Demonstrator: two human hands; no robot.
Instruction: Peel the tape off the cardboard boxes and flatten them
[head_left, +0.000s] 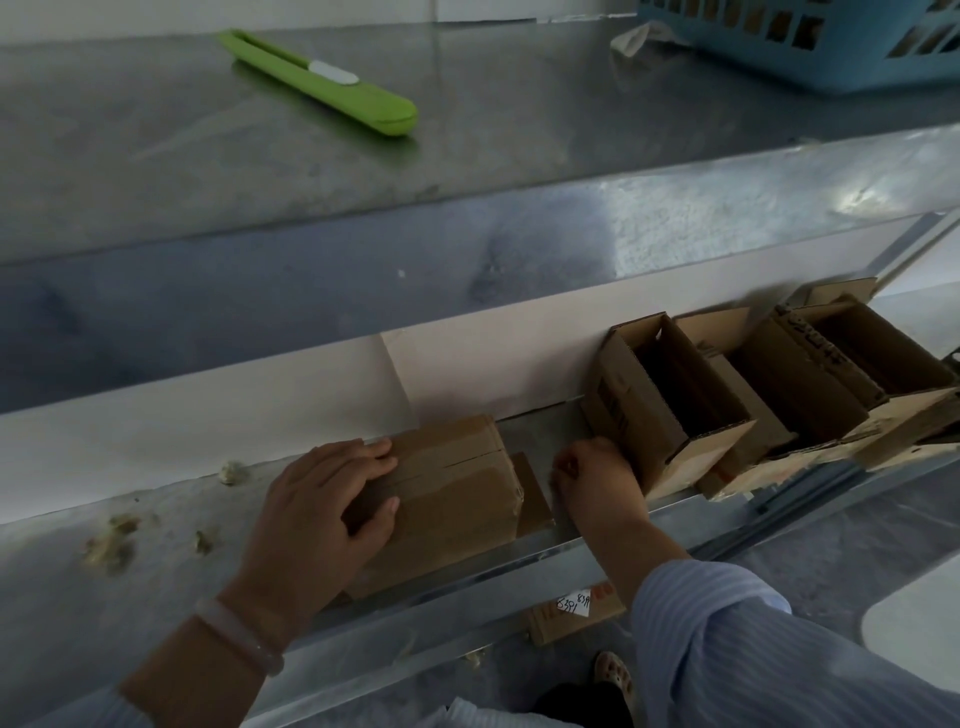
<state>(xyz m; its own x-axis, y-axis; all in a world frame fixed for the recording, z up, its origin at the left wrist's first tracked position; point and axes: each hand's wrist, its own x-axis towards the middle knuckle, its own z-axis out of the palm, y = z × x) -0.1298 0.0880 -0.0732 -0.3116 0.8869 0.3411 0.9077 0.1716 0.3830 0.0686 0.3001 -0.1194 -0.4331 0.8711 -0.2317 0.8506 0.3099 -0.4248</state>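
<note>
A closed brown cardboard box (457, 499) with clear tape along its top seam lies on the lower metal shelf (156, 561). My left hand (322, 514) grips its left end, fingers over the top and thumb on the near face. My right hand (592, 478) is to the right of the box, fingers curled down near the box's right end; what it pinches is hidden. Open cardboard boxes (670, 400) stand in a row at the right of the same shelf.
A green utility knife (322, 83) lies on the upper metal shelf. A blue plastic basket (810, 41) stands at the back right. Tape scraps (111, 540) litter the lower shelf's left. A flattened box with a white label (571, 613) lies on the floor below.
</note>
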